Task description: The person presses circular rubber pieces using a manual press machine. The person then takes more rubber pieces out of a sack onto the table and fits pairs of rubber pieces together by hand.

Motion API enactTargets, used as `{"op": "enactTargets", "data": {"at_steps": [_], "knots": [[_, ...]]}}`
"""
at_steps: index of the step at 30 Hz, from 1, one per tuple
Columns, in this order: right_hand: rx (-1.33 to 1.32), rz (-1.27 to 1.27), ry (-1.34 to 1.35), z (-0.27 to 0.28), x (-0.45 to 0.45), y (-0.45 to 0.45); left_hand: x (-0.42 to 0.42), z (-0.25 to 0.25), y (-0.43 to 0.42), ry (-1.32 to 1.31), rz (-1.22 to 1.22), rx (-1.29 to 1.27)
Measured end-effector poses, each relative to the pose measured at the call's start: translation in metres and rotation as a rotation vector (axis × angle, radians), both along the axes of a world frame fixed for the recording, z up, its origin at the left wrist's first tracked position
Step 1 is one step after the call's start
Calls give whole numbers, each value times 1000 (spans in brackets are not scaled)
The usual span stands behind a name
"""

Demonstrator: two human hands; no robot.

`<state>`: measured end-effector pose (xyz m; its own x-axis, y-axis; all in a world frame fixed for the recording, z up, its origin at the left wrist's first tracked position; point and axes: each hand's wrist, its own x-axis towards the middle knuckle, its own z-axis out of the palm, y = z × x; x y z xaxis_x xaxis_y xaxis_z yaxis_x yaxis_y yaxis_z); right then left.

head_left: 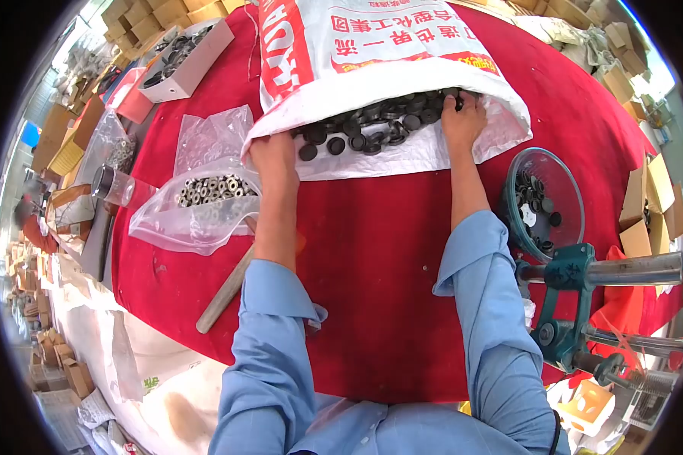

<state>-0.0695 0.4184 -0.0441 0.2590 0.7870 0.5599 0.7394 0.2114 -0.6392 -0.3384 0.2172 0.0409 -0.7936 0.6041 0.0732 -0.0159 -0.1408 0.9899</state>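
A white woven sack (pixel 402 76) with red and printed lettering lies on the table, its mouth facing me. Many round black plastic caps (pixel 372 125) spill inside the opening. My left hand (pixel 275 155) is at the left corner of the mouth, closed on the sack's edge, with its fingertips hidden by the fabric. On the right side of the mouth, my right hand (pixel 464 121) reaches in among the caps. Its thumb and fingers are curled around black caps at the edge of the pile; how many cannot be made out.
A clear bowl (pixel 577 201) of black parts stands right, beside a green metal hand press (pixel 569 280). Left lie a plastic bag (pixel 182 231) of metal rings, a wooden handle (pixel 226 292) and a clear jar (pixel 118 186). A white box (pixel 197 68) of dark parts sits at back left.
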Motion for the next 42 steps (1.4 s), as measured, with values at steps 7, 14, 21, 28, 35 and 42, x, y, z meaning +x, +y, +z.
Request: {"op": "enactTargets", "data": {"at_steps": [7, 14, 21, 28, 35, 42], "knots": [[-248, -104, 100, 25, -23, -35, -42, 14, -23, -165, 185, -7], [-81, 4, -16, 12, -8, -39, -17, -46, -17, 686, -60, -124], [41, 303, -26, 24, -33, -78, 68, -54, 10, 797, -9, -351], [-81, 479, -43, 28, -48, -87, 90, -46, 10, 868, -18, -515], [-322, 769, 142, 54, -51, -120, 87, -40, 10, 767, -183, -328], [-234, 831, 155, 51, -18, -165, 100, -38, -31, 767, -438, -71]]}}
